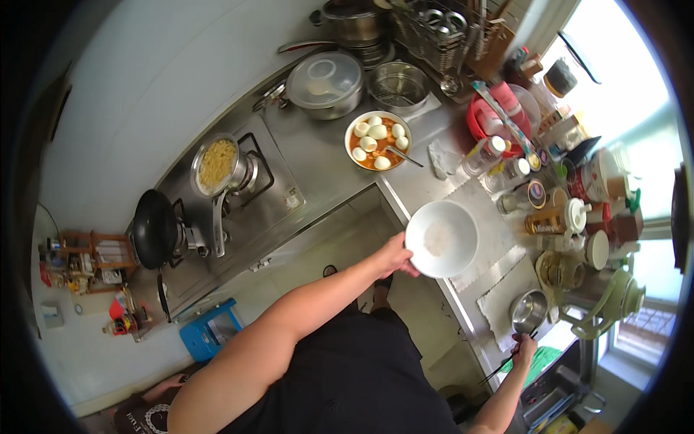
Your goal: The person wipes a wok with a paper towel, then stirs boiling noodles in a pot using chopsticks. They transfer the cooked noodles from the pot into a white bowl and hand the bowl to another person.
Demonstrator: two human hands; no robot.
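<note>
My left hand (398, 256) grips the rim of a white bowl (462, 230), which it holds out near the counter's edge. A pale brownish patch shows at the bottom of the bowl. My right hand (524, 348) is at the lower right, holding dark chopsticks (496, 371) right beside a small stainless steel pot (528, 309). Whether it also grips the pot's handle cannot be told. Farther along the counter stands a bowl of red-orange stew (370, 157) topped with several peeled boiled eggs (377, 132). A spoon (404, 155) rests in it.
Sliced yellowish food fills a saucepan (238, 172) on the gas stove, beside a black wok (155, 230). Jars and bottles (547, 217) crowd the window side, near a green kettle (618, 301). A sink (564, 374) lies lower right. Another person's hand (172, 382) shows behind a blue stool (209, 331).
</note>
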